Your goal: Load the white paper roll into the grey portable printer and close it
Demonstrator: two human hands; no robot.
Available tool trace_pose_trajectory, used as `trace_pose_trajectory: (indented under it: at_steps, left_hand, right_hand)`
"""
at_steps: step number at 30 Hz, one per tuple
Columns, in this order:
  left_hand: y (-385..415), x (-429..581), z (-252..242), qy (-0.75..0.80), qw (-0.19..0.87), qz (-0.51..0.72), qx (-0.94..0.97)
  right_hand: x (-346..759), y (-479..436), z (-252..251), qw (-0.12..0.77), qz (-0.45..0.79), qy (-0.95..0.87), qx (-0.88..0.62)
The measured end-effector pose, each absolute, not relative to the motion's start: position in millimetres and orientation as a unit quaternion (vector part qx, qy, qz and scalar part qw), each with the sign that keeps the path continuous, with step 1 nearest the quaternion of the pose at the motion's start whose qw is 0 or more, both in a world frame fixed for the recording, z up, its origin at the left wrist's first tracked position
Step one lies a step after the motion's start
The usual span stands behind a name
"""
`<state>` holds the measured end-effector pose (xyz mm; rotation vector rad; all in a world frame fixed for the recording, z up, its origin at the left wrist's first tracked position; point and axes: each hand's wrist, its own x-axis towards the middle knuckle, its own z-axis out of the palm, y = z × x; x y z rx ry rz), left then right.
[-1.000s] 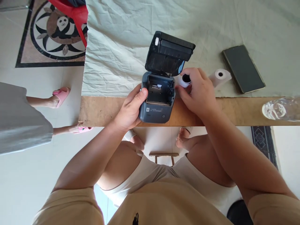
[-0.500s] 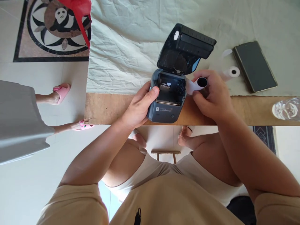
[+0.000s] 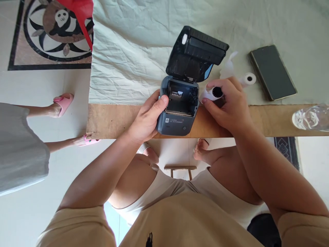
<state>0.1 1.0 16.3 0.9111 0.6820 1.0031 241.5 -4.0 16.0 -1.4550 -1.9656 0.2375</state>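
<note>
My left hand is closed around the left side of a dark grey portable label printer, thumb on its rim. The printer's black lid stands raised, and the paper bay shows a small white sticker inside. Close by the printer's right side, my right hand pinches a white paper roll between thumb and fingers, its dark core facing right. Part of this roll is hidden by my fingers.
Behind my right hand, a second white roll lies on the pale green cloth. A phone and a clear glass are farther right. Along the front runs the wooden table edge. Another person in pink slippers stands at the left.
My right hand has turned the roll slightly. A loose curl of white paper now shows higher behind that hand. The whole view has shifted a little, and the other person's clothing sits lower.
</note>
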Motion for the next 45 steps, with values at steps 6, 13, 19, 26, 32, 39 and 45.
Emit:
trace_pose_trajectory:
  at_steps: [6,13,19,26,32,39,45]
  left_hand:
    - [0.3,0.8,18.0,0.320,0.725,0.454,0.407]
    - [0.3,1.4,16.3,0.318,0.713,0.466,0.417]
    - [0.3,3.0,16.7,0.312,0.723,0.472,0.396]
    - [-2.6,3.9,20.5,0.312,0.714,0.473,0.411]
    - [-4.5,1.5,20.2,0.304,0.723,0.464,0.412]
    - [-5.8,1.2,20.6,0.317,0.713,0.470,0.413]
    - [-6.3,-1.1,18.7,0.311,0.713,0.481,0.405]
  right_hand:
    - [242.1,-4.1,14.8,0.335,0.125,-0.763,-0.538]
    - [243.3,-3.1,11.3,0.327,0.070,-0.769,-0.544]
    - [233.2,-14.1,36.4,0.496,0.041,-0.729,-0.471]
    - [186.4,-22.3,61.3,0.385,-0.001,-0.823,-0.418]
    - [180.6,-9.7,45.6,0.360,-0.067,-0.810,-0.459]
    - [180.5,-6.2,40.9,0.389,-0.086,-0.813,-0.424]
    - [181.0,-19.0,41.6,0.374,-0.043,-0.830,-0.413]
